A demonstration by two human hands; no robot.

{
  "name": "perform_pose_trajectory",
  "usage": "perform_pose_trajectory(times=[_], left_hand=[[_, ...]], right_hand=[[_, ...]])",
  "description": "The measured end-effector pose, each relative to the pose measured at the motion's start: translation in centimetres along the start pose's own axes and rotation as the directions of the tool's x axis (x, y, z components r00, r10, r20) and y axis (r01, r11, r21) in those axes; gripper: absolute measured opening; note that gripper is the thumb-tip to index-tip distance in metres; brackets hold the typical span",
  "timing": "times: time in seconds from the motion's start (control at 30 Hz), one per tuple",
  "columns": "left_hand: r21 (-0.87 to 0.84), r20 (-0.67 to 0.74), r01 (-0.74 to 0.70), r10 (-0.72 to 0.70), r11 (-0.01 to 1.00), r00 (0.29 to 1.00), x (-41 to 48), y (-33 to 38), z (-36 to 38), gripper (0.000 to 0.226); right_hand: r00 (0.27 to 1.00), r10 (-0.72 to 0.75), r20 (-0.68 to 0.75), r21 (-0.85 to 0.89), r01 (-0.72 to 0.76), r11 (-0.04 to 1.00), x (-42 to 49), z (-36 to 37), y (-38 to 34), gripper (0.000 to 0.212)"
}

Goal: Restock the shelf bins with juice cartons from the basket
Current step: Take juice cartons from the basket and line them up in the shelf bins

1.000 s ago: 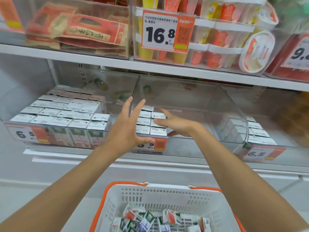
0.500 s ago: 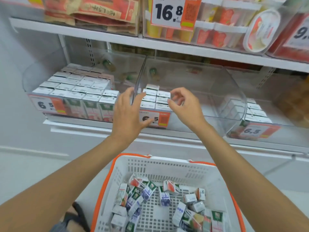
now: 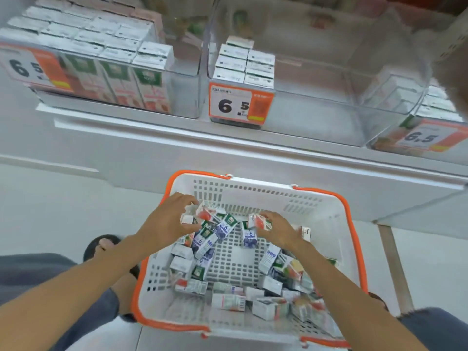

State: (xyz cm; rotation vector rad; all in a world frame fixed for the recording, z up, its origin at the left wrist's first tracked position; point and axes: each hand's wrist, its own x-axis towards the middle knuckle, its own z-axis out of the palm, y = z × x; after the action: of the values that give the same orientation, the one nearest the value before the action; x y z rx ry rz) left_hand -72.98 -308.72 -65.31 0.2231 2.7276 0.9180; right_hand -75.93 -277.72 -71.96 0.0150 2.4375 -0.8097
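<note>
Head view, left hand (image 3: 166, 222) gripping carton (image 3: 207, 212), right hand (image 3: 279, 230) gripping second carton (image 3: 256, 221), in basket (image 3: 253, 189)

The basket (image 3: 253, 196) is white moulded plastic, matt and pierced with slots, its rim and handles a smooth orange plastic. Inside it the juice cartons (image 3: 228, 301) are coated printed card with a slight sheen. Above the basket, the shelf bins (image 3: 316, 79) are clear glossy plastic fronted by paper price labels (image 3: 240, 105); the shelf (image 3: 228, 148) under them looks matt white. Left of the basket the floor (image 3: 50, 211) is smooth and pale.
</note>
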Motion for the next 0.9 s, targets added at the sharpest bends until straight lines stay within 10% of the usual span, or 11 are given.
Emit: perform_pose_trajectory(times=[0.2,0.33,0.43,0.6,0.73,0.8,0.9], left_hand=[[-0.074,0.091,0.078,-0.071,0.994,0.993,1.2,-1.8,3.3,0.049],[-0.114,0.102,0.106,-0.094,0.988,0.99,1.9,-2.0,4.1,0.053],[-0.161,0.126,0.132,-0.112,0.978,0.986,2.2,-2.0,4.8,0.052],[-0.251,0.157,0.203,-0.167,0.946,0.973,2.4,-1.3,6.4,0.046],[-0.405,0.298,0.274,-0.158,0.872,0.942,2.6,0.8,6.7,0.076],[-0.523,0.3,0.294,-0.15,0.8,0.942,2.6,1.5,6.7,0.068],[-0.537,0.157,0.302,-0.258,0.788,0.953,2.8,1.4,5.9,0.041]], right_hand=[[0.997,0.048,0.052,0.155,-0.056,0.986,4.8,3.9,3.4,0.078],[0.998,0.008,-0.069,-0.412,-0.035,0.911,6.9,6.1,5.2,0.076],[0.995,-0.065,-0.076,-0.437,0.025,0.899,6.9,5.8,5.4,0.058],[0.986,0.0,-0.169,0.155,0.026,0.988,3.8,3.3,1.8,0.052],[0.999,0.027,0.019,0.711,-0.033,0.702,2.0,1.7,-2.8,0.043],[0.972,-0.069,0.223,0.814,-0.147,0.562,1.7,1.3,-4.1,0.058],[0.955,-0.122,0.269,0.734,-0.122,0.668,2.2,1.2,-3.5,0.051]])
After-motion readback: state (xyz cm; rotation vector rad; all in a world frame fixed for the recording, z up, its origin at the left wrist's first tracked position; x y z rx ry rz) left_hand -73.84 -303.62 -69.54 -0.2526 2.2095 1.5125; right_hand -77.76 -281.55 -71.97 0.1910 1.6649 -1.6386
